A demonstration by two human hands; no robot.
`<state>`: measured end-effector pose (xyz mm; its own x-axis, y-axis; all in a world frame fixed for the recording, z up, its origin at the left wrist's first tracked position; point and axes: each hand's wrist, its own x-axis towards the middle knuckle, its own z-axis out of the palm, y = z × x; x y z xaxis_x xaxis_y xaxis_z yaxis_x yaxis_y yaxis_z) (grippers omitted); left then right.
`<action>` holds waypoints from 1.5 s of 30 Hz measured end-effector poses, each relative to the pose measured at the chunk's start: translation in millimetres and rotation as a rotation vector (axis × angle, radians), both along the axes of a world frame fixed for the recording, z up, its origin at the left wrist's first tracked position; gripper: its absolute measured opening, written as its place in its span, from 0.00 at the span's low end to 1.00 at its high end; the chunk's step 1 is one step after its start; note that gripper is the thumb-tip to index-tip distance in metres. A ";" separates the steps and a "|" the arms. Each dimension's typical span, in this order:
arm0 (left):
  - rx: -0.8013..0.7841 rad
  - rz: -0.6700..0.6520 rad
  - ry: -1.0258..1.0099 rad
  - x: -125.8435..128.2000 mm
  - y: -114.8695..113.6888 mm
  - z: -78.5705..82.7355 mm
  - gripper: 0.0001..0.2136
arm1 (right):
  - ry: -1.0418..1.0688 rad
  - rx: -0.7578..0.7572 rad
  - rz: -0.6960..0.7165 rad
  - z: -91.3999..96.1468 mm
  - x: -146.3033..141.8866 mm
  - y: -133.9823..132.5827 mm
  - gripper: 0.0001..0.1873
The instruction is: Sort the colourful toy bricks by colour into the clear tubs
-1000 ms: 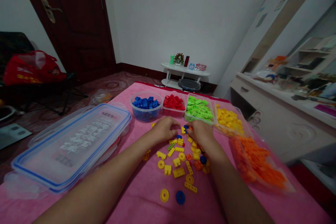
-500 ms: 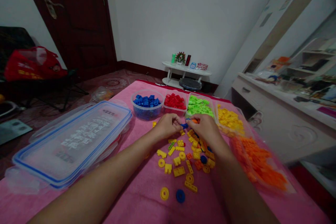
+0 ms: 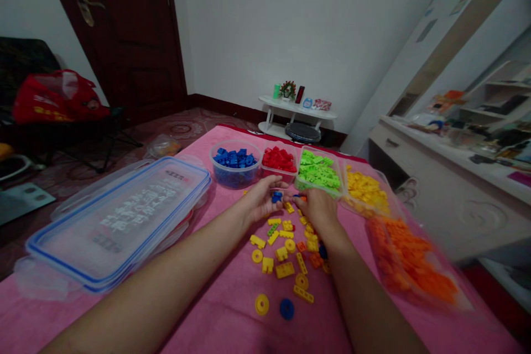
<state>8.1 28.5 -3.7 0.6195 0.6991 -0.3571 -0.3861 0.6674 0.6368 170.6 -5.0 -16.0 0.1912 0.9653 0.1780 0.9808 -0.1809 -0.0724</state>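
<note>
Dim, flat indoor light, its source out of sight; the white wall (image 3: 315,27) reads as dull grey, while the dark wooden door (image 3: 120,38) sinks toward black; a soft shadow dulls the pink tablecloth (image 3: 228,293) near the bottom edge; wide-angle distortion slants the white dresser (image 3: 452,199) at the right; the orange toy bricks (image 3: 409,260) smear into blur; small detail looks soft throughout.
</note>
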 end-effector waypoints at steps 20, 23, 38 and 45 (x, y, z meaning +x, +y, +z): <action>0.609 0.450 0.158 -26.9 22.3 66.3 0.07 | 1.928 0.535 0.085 54.0 9.4 -12.1 0.17; 0.958 0.694 0.631 -42.7 51.4 74.7 0.09 | 2.254 0.425 -0.025 50.0 24.4 -9.8 0.16; 1.615 0.162 0.845 17.4 -3.0 10.0 0.10 | 2.177 0.510 -0.105 25.3 31.2 -2.3 0.08; 1.690 -0.112 0.807 28.9 -20.5 -40.5 0.09 | 2.351 0.337 -0.143 24.8 14.7 -23.3 0.07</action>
<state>37.0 8.0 -44.3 0.7379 0.5540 0.3855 0.2996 -0.7807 0.5484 185.2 -28.2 8.8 0.2599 0.9284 -0.2654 -0.7749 0.0365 -0.6310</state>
